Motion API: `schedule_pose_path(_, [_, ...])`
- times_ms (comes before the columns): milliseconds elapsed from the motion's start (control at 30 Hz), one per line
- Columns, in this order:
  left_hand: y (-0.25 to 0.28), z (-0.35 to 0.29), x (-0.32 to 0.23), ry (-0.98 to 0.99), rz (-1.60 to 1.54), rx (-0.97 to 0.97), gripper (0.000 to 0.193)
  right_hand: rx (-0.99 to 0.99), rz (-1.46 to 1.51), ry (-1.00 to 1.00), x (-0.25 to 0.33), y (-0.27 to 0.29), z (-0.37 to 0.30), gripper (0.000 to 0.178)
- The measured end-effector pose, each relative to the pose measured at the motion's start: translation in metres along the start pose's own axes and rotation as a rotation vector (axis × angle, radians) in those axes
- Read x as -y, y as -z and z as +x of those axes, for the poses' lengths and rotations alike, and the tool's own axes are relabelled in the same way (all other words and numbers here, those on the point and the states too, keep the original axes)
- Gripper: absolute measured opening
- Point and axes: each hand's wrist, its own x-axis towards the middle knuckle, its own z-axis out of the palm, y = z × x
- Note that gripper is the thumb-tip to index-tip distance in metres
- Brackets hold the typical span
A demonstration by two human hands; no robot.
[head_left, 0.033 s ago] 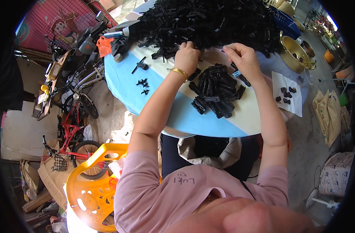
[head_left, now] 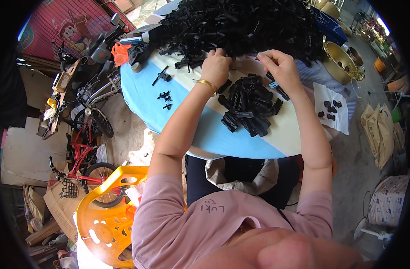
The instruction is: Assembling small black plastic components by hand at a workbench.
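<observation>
On the blue-and-white surface [head_left: 169, 112], left hand [head_left: 216, 67] is curled at the edge of the big black parts heap [head_left: 241, 24]; can't tell what its grip holds. Right hand [head_left: 281, 67] pinches a small black part [head_left: 276, 87] just above the sorted pile [head_left: 249, 105] between both forearms. Loose clips [head_left: 166, 96] lie left.

Your dress: pink short-sleeved shirt [head_left: 191, 219] with small dark lettering at the chest, lower centre of frame; gold bangle [head_left: 207, 84] on your left wrist; forearms bare.
</observation>
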Motion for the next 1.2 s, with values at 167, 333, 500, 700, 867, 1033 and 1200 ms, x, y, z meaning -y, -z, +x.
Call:
schedule_pose_path(167, [0.022,-0.001,-0.013,-0.027,-0.814,-0.122,0.011,-0.021,0.156,-0.207,-0.006,0.003,0.006,0.022])
schedule_pose_path(333, [0.041,-0.010,-0.035,0.079,-1.721,0.063,0.015,0.137,0.567,-0.379,0.001,0.001,0.003,0.022])
schedule_pose_path(500, [0.039,-0.011,-0.036,0.186,-1.916,0.106,0.013,0.106,0.443,-0.094,0.006,-0.004,-0.001,0.023])
schedule_pose_path(700, [0.041,-0.011,-0.031,0.109,-1.774,0.231,0.017,0.136,0.223,0.123,0.014,-0.002,-0.006,0.026])
schedule_pose_path(867, [0.047,-0.011,-0.026,0.050,-1.751,0.285,0.017,0.185,0.230,0.119,0.015,-0.003,-0.006,0.026])
schedule_pose_path(1033, [0.048,-0.014,-0.038,0.004,-1.621,0.122,0.014,0.170,0.213,0.150,0.013,-0.002,-0.006,0.030])
schedule_pose_path(1200, [0.046,-0.017,-0.046,0.010,-1.398,-0.114,0.017,0.013,0.114,0.168,0.017,-0.009,-0.011,0.016])
